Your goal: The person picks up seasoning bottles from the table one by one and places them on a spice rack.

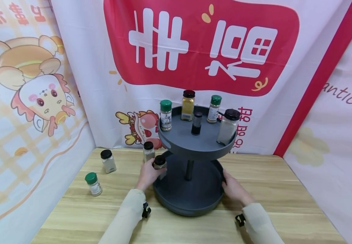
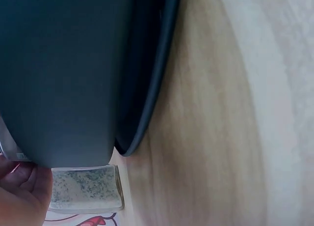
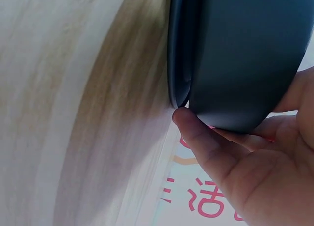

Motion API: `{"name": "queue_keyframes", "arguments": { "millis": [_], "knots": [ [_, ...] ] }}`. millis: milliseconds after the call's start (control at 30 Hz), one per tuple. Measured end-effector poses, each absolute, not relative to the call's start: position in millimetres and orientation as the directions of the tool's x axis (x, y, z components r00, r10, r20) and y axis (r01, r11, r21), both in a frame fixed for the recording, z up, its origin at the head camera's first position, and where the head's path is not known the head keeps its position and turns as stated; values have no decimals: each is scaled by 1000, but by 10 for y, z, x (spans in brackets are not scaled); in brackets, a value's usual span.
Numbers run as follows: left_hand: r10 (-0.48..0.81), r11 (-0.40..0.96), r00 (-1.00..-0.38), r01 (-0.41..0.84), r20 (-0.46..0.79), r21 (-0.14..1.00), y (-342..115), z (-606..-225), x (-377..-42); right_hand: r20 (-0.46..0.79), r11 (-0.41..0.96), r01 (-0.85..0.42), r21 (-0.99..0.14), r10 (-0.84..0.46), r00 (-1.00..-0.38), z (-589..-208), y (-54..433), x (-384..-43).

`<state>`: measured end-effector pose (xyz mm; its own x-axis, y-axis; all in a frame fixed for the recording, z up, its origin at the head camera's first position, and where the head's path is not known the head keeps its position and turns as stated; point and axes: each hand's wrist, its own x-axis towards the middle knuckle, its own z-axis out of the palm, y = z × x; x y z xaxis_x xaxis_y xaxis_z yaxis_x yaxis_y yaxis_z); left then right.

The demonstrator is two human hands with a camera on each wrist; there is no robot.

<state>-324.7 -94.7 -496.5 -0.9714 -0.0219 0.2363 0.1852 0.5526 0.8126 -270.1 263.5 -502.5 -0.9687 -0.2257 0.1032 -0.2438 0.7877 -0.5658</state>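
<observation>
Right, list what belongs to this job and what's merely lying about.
Likely in the job: two-tier stand; right hand on its lower tray; left hand; the black-capped jar it grips; five containers on the upper tray; three containers on the table.

Likely just background: red banner; patterned side cloths.

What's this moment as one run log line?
Left hand: holds black-capped spice jar at left edge of lower tray; right hand: touches its right rim; upper tray: five spice containers; tabletop: three spice jars
</observation>
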Motion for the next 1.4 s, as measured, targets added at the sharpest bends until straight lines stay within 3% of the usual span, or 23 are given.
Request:
{"name": "queue_keyframes", "arguments": {
  "millis": [767, 1400],
  "knots": [
    [-35, 393, -982, 159, 187, 906, -1128, -4954, -3089, 117, 822, -228, -522, -196, -974, -5047, 2567, -2569],
    [-114, 452, -981, 89, 156, 888, -1497, -4806, -2806, 116, 826, -212, -522, -178, -977, -5053, 2529, -2485]
  ]
}}
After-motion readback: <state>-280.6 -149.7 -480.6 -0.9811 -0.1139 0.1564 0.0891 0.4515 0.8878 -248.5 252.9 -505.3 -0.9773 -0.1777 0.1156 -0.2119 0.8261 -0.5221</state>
